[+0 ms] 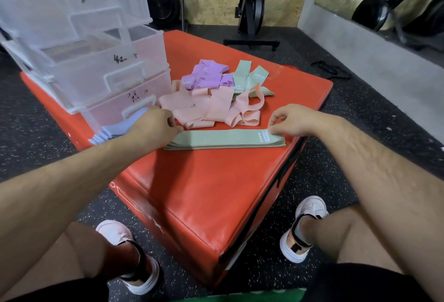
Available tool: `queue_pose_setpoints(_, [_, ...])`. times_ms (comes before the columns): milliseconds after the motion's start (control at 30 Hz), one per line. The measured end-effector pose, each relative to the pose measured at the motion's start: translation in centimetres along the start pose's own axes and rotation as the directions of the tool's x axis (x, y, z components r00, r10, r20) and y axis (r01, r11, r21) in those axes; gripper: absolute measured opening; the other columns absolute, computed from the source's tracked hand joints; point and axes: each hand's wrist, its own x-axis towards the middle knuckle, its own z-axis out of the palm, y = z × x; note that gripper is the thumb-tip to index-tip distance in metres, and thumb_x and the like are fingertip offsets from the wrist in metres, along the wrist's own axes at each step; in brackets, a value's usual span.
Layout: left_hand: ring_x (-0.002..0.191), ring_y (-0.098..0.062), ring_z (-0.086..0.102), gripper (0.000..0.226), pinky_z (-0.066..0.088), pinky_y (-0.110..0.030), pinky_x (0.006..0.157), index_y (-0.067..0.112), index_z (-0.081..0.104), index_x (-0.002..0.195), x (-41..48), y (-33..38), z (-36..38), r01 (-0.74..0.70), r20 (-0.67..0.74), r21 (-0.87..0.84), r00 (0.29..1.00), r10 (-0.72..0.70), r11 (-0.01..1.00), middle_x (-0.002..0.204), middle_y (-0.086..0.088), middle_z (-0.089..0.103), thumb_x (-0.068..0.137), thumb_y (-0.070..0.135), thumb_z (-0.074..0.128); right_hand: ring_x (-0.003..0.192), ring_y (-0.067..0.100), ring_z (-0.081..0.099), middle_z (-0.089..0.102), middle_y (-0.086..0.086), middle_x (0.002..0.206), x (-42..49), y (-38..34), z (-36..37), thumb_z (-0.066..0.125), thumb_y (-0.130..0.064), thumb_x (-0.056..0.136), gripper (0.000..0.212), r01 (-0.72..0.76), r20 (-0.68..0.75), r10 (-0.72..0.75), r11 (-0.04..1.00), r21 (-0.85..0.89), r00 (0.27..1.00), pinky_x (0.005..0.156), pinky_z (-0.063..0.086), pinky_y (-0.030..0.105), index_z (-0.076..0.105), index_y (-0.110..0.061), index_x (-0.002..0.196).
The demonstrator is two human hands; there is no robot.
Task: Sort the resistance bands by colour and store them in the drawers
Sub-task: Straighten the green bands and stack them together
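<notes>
The person is sitting at the red box [204, 193], holding a flat stack of green bands [223, 139] near its front edge. The left hand [153, 126] is curling its fingers over the stack's left end, and the right hand [295, 120] is pinching the labelled right end with its fingertips. Just behind, pink bands [211, 107], purple bands [206, 75] and loose green bands [249, 77] are lying in a heap beside the clear drawers [96, 66].

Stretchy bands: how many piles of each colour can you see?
Green: 2, the flat green fabric band stack and the loose green fabric band bunch
Pink: 1, the loose pink fabric band heap
Purple: 1, the loose purple fabric band heap
Blue: 1, the blue fabric band stack
Total: 5 piles
</notes>
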Motion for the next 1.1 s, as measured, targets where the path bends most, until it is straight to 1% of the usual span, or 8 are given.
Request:
queue_pose_setpoints(133, [0.077,-0.019,0.058,0.019,0.034,-0.026,0.064,0.019,0.064,0.078,1.5,3.0,-0.4,-0.082,-0.028,-0.089,0.996,0.08,0.993,0.086,-0.002,0.06,0.085,0.035,0.071,0.085,0.015,0.063,0.065,-0.01,0.097,1.3,-0.9,-0.8,0.063,-0.028,0.094,0.011,0.045,-0.122,-0.036,0.997,0.066,0.992,0.068,0.044,0.027,0.071,-0.032,0.1])
queue_pose_setpoints(400, [0.091,-0.012,0.055,0.026,0.043,-0.027,0.081,0.025,0.066,0.11,6.5,10.1,2.8,-0.264,0.004,-0.225,0.962,0.271,0.938,0.111,0.006,0.058,0.09,0.042,0.064,0.104,0.016,0.061,0.068,-0.005,0.118,6.6,-2.3,-1.1,0.049,-0.016,0.099,0.026,0.156,-0.321,-0.092,0.972,0.179,0.942,0.088,0.047,0.03,0.07,-0.022,0.113])
queue_pose_setpoints(500, [0.095,-0.018,0.058,0.027,0.042,-0.028,0.079,0.023,0.066,0.113,8.8,11.7,4.0,-0.292,-0.002,-0.176,0.955,0.297,0.94,0.112,0.003,0.058,0.091,0.04,0.061,0.118,0.023,0.055,0.065,-0.001,0.123,9.4,-3.0,-0.8,0.048,-0.019,0.097,0.027,0.151,-0.409,-0.128,0.988,0.022,0.903,0.099,0.043,0.034,0.071,-0.025,0.11])
queue_pose_setpoints(667, [0.112,-0.023,0.058,0.03,0.047,-0.035,0.09,0.022,0.064,0.12,12.1,11.5,4.5,-0.225,0.081,-0.15,0.968,0.239,0.963,0.126,0.001,0.057,0.092,0.031,0.06,0.133,0.024,0.039,0.06,-0.008,0.133,13.2,-4.3,0.5,0.047,-0.034,0.098,0.027,0.099,-0.303,-0.167,0.969,-0.227,0.938,0.104,0.027,0.037,0.07,-0.028,0.109])
queue_pose_setpoints(767, [0.117,-0.023,0.055,0.033,0.045,-0.037,0.097,0.022,0.06,0.124,13.0,10.8,4.3,-0.186,0.125,-0.117,0.972,0.201,0.975,0.134,0.001,0.052,0.092,0.031,0.057,0.133,0.023,0.038,0.062,-0.008,0.123,15.1,-3.8,1.3,0.043,-0.038,0.096,0.025,0.046,-0.19,-0.107,0.952,-0.302,0.976,0.103,0.027,0.037,0.063,-0.026,0.087])
queue_pose_setpoints(867, [0.118,-0.022,0.055,0.035,0.047,-0.039,0.099,0.022,0.06,0.126,13.5,10.1,4.1,-0.147,0.143,-0.146,0.975,0.168,0.978,0.135,0.002,0.053,0.092,0.029,0.058,0.13,0.026,0.042,0.063,-0.003,0.113,15.5,-3.5,1.5,0.041,-0.04,0.091,0.026,-0.01,-0.148,-0.026,0.972,-0.233,0.989,0.101,0.029,0.037,0.053,-0.027,0.071])
queue_pose_setpoints(1000, [0.115,-0.021,0.058,0.035,0.049,-0.035,0.096,0.02,0.061,0.126,13.5,10.5,3.8,-0.091,0.113,-0.245,0.986,0.122,0.965,0.132,0.003,0.058,0.091,0.027,0.058,0.117,0.027,0.051,0.067,-0.003,0.097,14.9,-3.6,0.8,0.043,-0.029,0.092,0.028,0.012,-0.293,-0.055,0.989,-0.146,0.955,0.089,0.031,0.033,0.063,-0.023,0.074])
queue_pose_setpoints(1100, [0.102,-0.02,0.064,0.026,0.053,-0.034,0.087,0.019,0.066,0.115,13.0,11.5,3.2,-0.069,0.073,-0.309,0.993,0.096,0.949,0.116,0.005,0.066,0.092,0.027,0.057,0.114,0.027,0.055,0.072,-0.004,0.1,14.2,-4.0,0.1,0.043,-0.022,0.093,0.031,0.034,-0.423,-0.053,0.998,-0.052,0.905,0.088,0.034,0.032,0.073,-0.019,0.086])
